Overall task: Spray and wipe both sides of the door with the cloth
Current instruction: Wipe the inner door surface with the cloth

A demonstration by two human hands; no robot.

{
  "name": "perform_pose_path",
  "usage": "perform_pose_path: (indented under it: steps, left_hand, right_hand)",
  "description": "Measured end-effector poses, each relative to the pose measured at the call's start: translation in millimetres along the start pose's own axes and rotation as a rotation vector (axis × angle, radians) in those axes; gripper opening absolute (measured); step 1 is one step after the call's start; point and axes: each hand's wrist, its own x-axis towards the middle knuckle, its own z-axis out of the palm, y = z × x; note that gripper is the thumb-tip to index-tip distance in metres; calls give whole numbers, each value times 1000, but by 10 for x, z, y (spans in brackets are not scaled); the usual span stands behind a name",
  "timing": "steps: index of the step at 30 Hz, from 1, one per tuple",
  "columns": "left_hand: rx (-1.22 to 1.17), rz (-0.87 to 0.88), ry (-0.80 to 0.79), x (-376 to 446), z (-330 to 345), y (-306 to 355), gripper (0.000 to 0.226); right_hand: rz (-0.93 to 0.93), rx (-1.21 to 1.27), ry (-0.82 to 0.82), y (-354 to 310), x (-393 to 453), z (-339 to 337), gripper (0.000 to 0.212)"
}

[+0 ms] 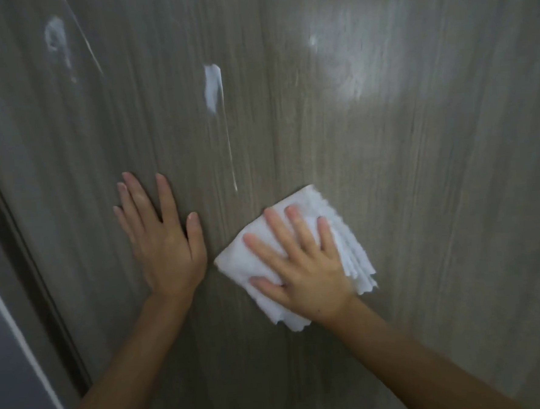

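Wiping step in hand, judging by layout. Right hand [301, 265] flat on folded white cloth [343, 231], fingers straight and spread, pressing cloth against grey wood-grain door [435, 194]. No pinch, no curl. Left hand [160, 239] flat and bare on door just left of cloth, fingers straight, holding nothing, probably bracing the panel.

Cloth sits low and about centre on door, ragged edge fanned out toward right. White foam blob [213, 87] above and left of cloth, thin run [231, 156] trailing down from it and ending just above cloth's top corner. Second foam smear [56, 34] far up and left of cloth. Hazy bright patch [355, 69] above and right of cloth, either wet film or glare, cannot tell which.

To do it well: keep palm flat, even pressure, sweep up along the run first to catch drip, then over blob, following grain. Overlap passes, refold to clean face once loaded. Keep bracing hand out of wet zones to avoid prints.

Surroundings: dark door frame [29, 266] well left of cloth, pale wall strip [5, 347] beyond it. No spray bottle in view. No handle or hinge visible near cloth. Nothing blocking upward path; left hand beside cloth limits leftward strokes. Other side of door not visible, presumably yet to check.
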Motion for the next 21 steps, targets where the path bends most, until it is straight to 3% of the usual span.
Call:
perform_pose_path:
  steps: [4, 8, 11, 16, 21]
  left_hand:
    - [10, -16, -14, 7, -23, 6, 60]
    - [-24, -88, -80, -139, -86, 198, 62]
    - [-84, -97, -117, -512, -95, 515, 64]
    - [-121, -36, -184, -1033, 22, 1014, 63]
    - [-112, 8, -195, -1083, 136, 1119, 60]
  right_hand:
    - [-426, -51, -215, -117, -224, 78, 65]
    - [-560, -9, -259, 266, -356, -25, 62]
    - [-510, -22, -232, 929, -539, -197, 63]
    - [-289, -94, -46, 1968, -552, -497, 69]
    - [131, -68, 143, 1500, -647, -314, 62]
